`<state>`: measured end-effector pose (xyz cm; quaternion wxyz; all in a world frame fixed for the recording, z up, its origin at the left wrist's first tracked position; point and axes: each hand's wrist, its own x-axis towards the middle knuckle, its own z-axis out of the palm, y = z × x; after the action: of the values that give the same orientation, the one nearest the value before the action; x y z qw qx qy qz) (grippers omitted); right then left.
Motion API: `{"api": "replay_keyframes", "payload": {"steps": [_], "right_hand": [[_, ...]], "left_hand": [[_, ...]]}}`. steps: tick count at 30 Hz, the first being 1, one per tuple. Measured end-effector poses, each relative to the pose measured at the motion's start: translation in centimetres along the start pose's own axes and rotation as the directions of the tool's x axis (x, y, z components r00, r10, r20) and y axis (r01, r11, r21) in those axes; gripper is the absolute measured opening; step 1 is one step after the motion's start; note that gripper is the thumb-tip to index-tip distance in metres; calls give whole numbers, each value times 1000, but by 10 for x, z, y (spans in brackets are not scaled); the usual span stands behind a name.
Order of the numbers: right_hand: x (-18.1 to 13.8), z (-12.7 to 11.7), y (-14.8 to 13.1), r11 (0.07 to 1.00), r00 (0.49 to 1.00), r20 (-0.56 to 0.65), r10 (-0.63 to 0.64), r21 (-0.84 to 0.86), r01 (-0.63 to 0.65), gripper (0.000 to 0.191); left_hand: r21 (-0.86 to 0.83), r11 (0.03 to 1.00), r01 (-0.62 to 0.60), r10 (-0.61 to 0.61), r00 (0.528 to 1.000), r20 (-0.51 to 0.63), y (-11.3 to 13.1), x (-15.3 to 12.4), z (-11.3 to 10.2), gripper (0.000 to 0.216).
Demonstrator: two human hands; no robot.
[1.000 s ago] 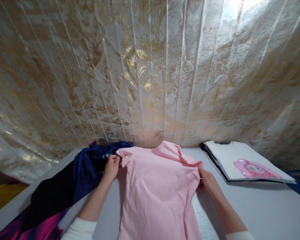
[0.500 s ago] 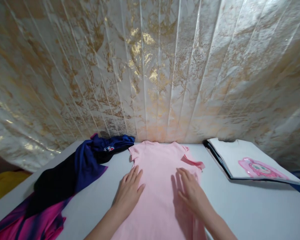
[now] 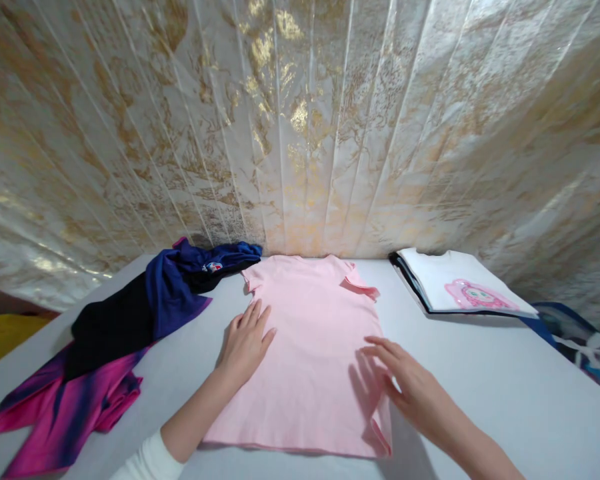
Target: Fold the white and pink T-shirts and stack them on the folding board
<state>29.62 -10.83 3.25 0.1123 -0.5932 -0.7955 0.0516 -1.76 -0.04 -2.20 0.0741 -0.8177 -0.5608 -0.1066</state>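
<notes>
A pink T-shirt lies spread flat on the white table, collar toward the wall. My left hand rests palm down on its left edge, fingers stretched and flat. My right hand hovers at the shirt's right side, fingers extended and apart, holding nothing. The right sleeve is folded in near the shoulder.
A navy, black and magenta garment lies crumpled at the left. A folded white shirt with a pink cartoon print sits on a dark board at the back right. A gold-patterned curtain hangs behind. Blue fabric shows at the far right.
My hands let go of the shirt's shoulders, laid it flat and slid outward and toward me over it. The view has pulled back, showing the shirt's hem.
</notes>
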Motion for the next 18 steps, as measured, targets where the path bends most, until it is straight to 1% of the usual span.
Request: {"api": "replay_keyframes", "payload": {"steps": [1, 2, 3, 4, 6, 7, 8, 9, 11, 14, 16, 18], "right_hand": [[-5, 1, -10, 995, 997, 36, -73, 72, 70, 42], [-10, 2, -16, 988, 990, 72, -120, 111, 111, 35], [-14, 3, -16, 987, 987, 100, -127, 111, 116, 30], [-19, 4, -10, 994, 990, 110, -94, 73, 86, 27], [-27, 5, 10, 998, 997, 69, 29, -51, -26, 27], [-30, 4, 19, 991, 997, 19, 79, -109, -76, 28], [-32, 3, 24, 986, 996, -32, 88, -141, -92, 28], [-33, 2, 24, 986, 995, -76, 67, -149, -78, 29], [-30, 3, 8, 995, 991, -126, -47, -92, 35, 30], [-18, 15, -37, 971, 966, -107, -233, 36, 238, 34], [-10, 31, -59, 954, 956, -46, -291, 53, 294, 40], [-6, 48, -64, 962, 962, 16, -273, 22, 273, 51]], "left_hand": [[-4, 1000, 3, -3, 1000, -3, 0, -1, 0, 46], [-8, 1000, 6, -6, 1000, -5, -1, -2, -1, 46], [-11, 1000, 8, -8, 1000, -7, -2, -3, -1, 46], [-14, 1000, 10, -10, 1000, -7, -3, -3, -1, 46], [-22, 1000, 11, -11, 1000, -10, -4, -4, -3, 46], [-27, 1000, 9, -9, 1000, -12, -4, -5, -4, 45], [-32, 999, 4, -4, 1000, -12, -3, -6, -7, 44], [-35, 999, -3, 3, 1000, -12, -1, -7, -10, 43], [-64, 996, -54, 54, 998, -14, 6, -13, -17, 41], [-186, 955, -230, 233, 973, -10, 19, -29, -29, 42], [-250, 915, -316, 331, 943, 19, 25, -41, -33, 43], [-254, 911, -326, 355, 932, 76, 25, -51, -33, 46]]}}
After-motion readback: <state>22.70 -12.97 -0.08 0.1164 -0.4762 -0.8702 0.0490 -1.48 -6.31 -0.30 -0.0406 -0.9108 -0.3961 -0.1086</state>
